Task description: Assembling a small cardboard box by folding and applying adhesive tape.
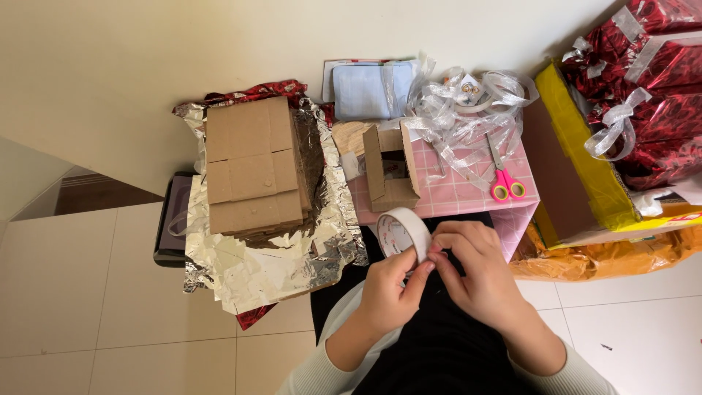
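Observation:
My left hand (391,287) and my right hand (475,269) both hold a white roll of tape (401,230) above my lap. The fingertips of both hands meet at the roll's rim, pinching at its edge. Just beyond the roll stands a small open cardboard box (390,172) on a pink tiled stand (468,192). To the left lies a stack of flat cardboard boxes (252,167) on a sheet of silver foil wrapping paper (270,267).
Pink-handled scissors (503,181) and a tangle of clear ribbon (461,110) lie on the pink stand. A light blue packet (371,89) sits behind. At right, red foil-wrapped parcels (651,88) fill a yellow-lined cardboard box (578,168). A dark tray (170,219) is under the foil.

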